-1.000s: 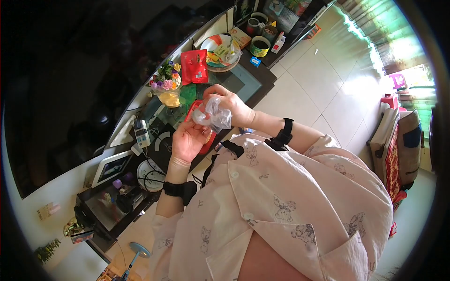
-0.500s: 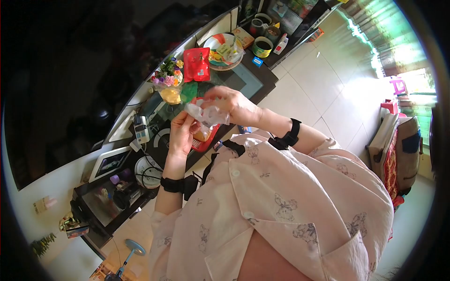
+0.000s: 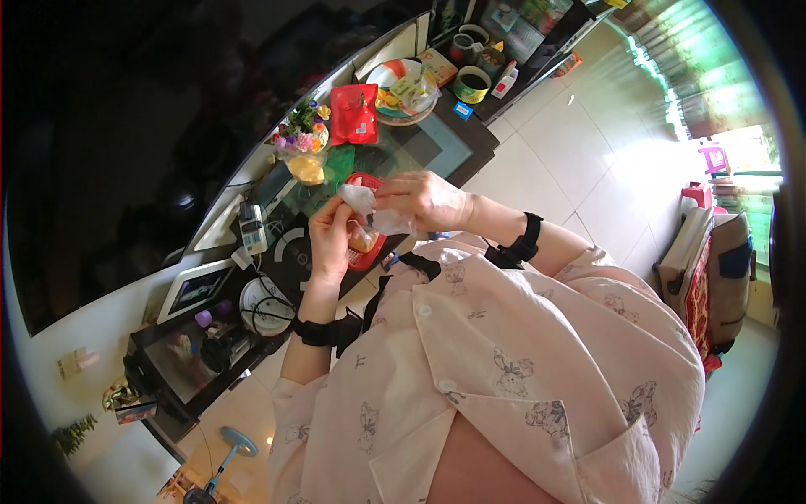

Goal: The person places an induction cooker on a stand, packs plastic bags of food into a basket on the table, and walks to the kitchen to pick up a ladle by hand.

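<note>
A crumpled, translucent white plastic bag [image 3: 359, 199] is stretched between my two hands above a red basket [image 3: 371, 254]. My left hand [image 3: 329, 238] pinches the bag's left side between thumb and fingers. On the other side, my right hand [image 3: 426, 202] is closed on the bag with its fingers bent over it. Under the hands, a yellowish item in clear wrapping [image 3: 363, 239] lies in the basket, partly covered. Just beyond the hands are a green bag [image 3: 339, 163] and a yellow packet [image 3: 306, 170].
A red pouch [image 3: 353, 114], a patterned plate [image 3: 395, 99], flowers [image 3: 304, 134] and a yellow-green tin [image 3: 472, 84] stand along the dark glass-topped cabinet. A power strip [image 3: 252, 229] with cables lies to the left, below a large dark screen [image 3: 168, 151].
The bag has been drawn and bunched differently between my hands. My right hand has shifted slightly down and right, uncovering more of the red basket's far edge.
</note>
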A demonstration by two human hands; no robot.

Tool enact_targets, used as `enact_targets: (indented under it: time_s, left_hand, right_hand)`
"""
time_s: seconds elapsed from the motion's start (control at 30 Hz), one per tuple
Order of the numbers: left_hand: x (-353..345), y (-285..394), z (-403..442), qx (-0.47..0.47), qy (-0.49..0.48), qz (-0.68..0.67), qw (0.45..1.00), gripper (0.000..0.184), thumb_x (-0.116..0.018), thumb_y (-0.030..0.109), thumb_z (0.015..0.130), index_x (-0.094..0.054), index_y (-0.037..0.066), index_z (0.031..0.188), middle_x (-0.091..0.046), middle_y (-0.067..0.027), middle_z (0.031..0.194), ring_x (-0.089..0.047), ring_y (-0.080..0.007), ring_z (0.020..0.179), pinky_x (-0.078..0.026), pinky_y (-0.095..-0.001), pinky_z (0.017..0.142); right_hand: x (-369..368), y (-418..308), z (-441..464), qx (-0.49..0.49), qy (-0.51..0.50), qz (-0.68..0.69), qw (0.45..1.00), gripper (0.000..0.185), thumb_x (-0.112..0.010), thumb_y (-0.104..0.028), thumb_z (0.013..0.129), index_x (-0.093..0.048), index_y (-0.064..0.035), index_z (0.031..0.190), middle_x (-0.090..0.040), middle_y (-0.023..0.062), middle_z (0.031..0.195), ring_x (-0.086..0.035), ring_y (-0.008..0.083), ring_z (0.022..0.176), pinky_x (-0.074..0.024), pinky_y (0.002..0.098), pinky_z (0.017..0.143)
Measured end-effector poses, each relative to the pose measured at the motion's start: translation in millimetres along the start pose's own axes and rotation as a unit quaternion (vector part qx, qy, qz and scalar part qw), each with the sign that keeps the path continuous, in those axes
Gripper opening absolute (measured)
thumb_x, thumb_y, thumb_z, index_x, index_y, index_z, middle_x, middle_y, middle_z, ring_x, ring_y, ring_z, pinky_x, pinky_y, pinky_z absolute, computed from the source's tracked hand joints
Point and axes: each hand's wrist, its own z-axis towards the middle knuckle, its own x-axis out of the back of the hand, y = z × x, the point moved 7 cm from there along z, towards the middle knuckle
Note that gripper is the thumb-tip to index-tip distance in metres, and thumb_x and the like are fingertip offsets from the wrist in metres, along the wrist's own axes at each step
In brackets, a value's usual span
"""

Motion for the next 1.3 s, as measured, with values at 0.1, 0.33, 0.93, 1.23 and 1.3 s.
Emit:
enact_targets:
  time_s: [0.1,0.33,0.93,1.23,1.3]
  left_hand:
    - [-4.1,9.6,-7.2,-0.046,0.046,0.004,0.998,0.022,-0.054,0.009,0.091,-0.064,0.005,0.11,-0.059,0.0005,0.068,-0.048,-0.0029,0.049,-0.033,-0.0166,0.045]
    - [5.1,5.5,-2.5,-0.045,0.049,0.062,0.996,0.029,-0.058,0.009,0.088,-0.059,0.002,0.117,-0.066,-0.0025,0.082,-0.053,-0.0037,0.055,-0.035,-0.0177,0.046]
    - [-34.0,62.1,-11.0,-0.26,0.037,0.586,0.767,0.049,-0.072,0.007,0.062,-0.046,0.012,0.103,-0.066,-0.0013,0.077,-0.061,-0.0232,0.077,-0.05,-0.0339,0.064]
    - [-33.2,50.1,-15.1,-0.224,0.024,0.617,0.754,0.054,-0.075,0.007,0.058,-0.046,0.011,0.104,-0.061,-0.0065,0.084,-0.06,-0.0283,0.083,-0.048,-0.0392,0.065]
    - [-27.9,45.6,-16.4,-0.213,0.026,0.618,0.756,0.055,-0.076,0.007,0.058,-0.045,0.011,0.103,-0.058,-0.0083,0.085,-0.06,-0.0296,0.082,-0.048,-0.0397,0.064]
  right_hand:
    - [-3.4,-2.8,0.1,-0.006,0.001,0.017,1.0,0.041,-0.07,-0.007,0.059,-0.061,-0.0019,0.099,-0.061,0.014,0.1,-0.06,0.031,0.091,-0.0506,0.0374,0.078]
    - [-11.2,21.2,-13.2,-0.213,0.077,0.206,0.952,0.029,-0.067,-0.006,0.068,-0.063,-0.0011,0.097,-0.063,0.0142,0.093,-0.062,0.0272,0.083,-0.0494,0.0347,0.076]
    - [-57.2,62.8,-35.1,-0.529,-0.002,0.451,0.719,0.048,-0.071,-0.023,0.077,-0.054,0.0019,0.114,-0.062,0.0077,0.09,-0.061,0.0141,0.078,-0.0503,0.0275,0.067]
    - [-50.1,50.3,-5.0,-0.393,-0.09,0.17,0.899,0.073,-0.078,-0.04,0.06,-0.053,0.0059,0.11,-0.063,0.0185,0.096,-0.062,0.0266,0.089,-0.0487,0.0339,0.076]
    - [-61.5,55.1,-9.0,-0.394,-0.094,0.18,0.896,0.069,-0.078,-0.04,0.059,-0.055,0.0039,0.107,-0.063,0.0184,0.094,-0.062,0.0273,0.088,-0.0489,0.0343,0.076]
